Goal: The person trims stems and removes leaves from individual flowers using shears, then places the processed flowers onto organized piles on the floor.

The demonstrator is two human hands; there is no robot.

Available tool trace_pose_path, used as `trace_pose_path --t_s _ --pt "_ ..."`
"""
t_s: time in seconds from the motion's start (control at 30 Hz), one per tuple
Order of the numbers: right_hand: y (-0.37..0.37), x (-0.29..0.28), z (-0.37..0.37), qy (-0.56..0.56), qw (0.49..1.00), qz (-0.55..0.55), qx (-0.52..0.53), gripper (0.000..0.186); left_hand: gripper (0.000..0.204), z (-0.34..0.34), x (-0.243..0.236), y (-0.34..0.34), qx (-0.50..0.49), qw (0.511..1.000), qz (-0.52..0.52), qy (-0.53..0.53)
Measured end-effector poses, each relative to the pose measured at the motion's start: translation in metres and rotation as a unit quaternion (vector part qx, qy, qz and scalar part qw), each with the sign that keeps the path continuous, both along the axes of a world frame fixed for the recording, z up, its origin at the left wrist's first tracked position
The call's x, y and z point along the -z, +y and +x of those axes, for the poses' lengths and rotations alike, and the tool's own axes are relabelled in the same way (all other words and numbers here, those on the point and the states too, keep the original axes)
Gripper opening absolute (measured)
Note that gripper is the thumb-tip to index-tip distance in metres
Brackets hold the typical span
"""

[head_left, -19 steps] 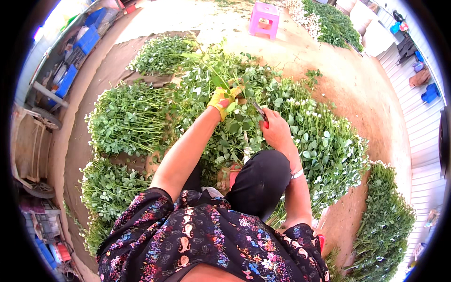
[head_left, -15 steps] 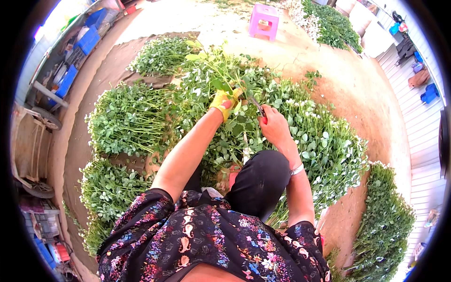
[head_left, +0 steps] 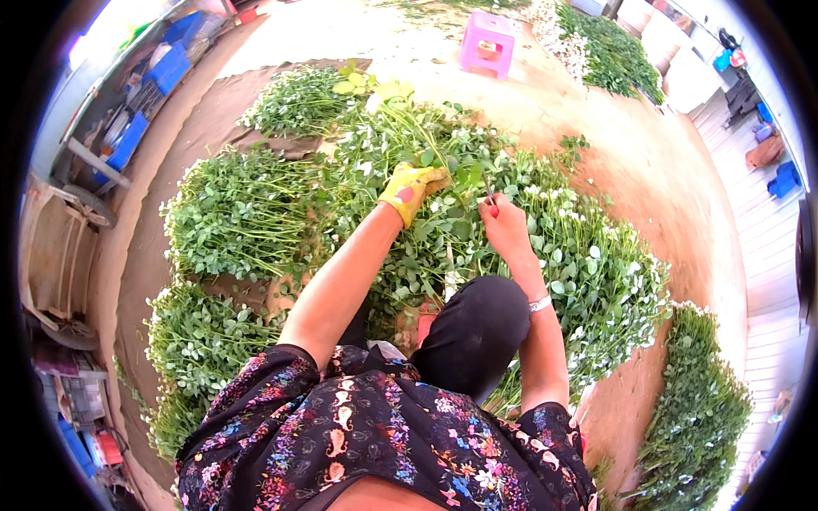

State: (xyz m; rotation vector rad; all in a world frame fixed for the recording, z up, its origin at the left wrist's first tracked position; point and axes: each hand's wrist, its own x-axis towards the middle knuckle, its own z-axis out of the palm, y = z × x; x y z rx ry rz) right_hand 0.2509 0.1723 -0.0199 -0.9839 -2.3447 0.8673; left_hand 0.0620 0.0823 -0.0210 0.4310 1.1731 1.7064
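My left hand (head_left: 411, 189), in a yellow glove with a red patch, is closed round leafy green stems (head_left: 397, 109) whose pale tops point up and to the left. Just right of it, my bare right hand (head_left: 506, 230) grips a slim metal-bladed tool (head_left: 488, 187); its exact kind is too small to tell. The blade's tip lies near the leaves beside the glove, apart from the gloved fingers. Beneath both hands spreads a thick heap of cut leafy stems (head_left: 434, 226). My bent knee (head_left: 473, 336), in dark trousers, is below my right hand.
Bundles of stems lie at left (head_left: 234, 213) on a brown ground cloth (head_left: 141, 281), and another row (head_left: 699, 400) lies at lower right. A pink stool (head_left: 487, 43) stands at the far side. Shelving with blue crates (head_left: 128, 140) and a wheeled cart (head_left: 60, 255) line the left.
My right hand and the tool have shifted slightly right, away from the glove. The stems in my left hand now lean further up and left.
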Motion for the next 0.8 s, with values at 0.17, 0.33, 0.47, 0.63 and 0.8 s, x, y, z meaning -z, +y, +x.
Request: trace_pose_path --t_s 0.17,0.33,0.47,0.63,0.8 --pt "-0.009 -0.008 0.014 -0.058 0.997 0.014 -0.05 0.024 0.034 0.0 0.004 0.003 -0.079 0.996 0.001 0.033" --pt "-0.012 0.002 0.018 -0.028 0.987 0.129 -0.086 0.02 0.036 -0.014 0.005 0.004 -0.146 0.978 -0.056 0.142" --pt "-0.01 0.008 0.018 -0.081 0.978 0.172 -0.088 0.021 0.048 -0.016 0.005 0.007 -0.171 0.971 -0.081 0.143" --pt "-0.011 0.011 0.01 -0.144 0.969 0.176 -0.091 0.02 0.061 -0.006 -0.002 0.006 -0.173 0.975 -0.056 0.13" --pt "-0.006 0.025 0.005 -0.079 0.98 0.159 -0.088 0.02 0.023 -0.002 0.004 0.014 -0.181 0.971 -0.018 0.157"
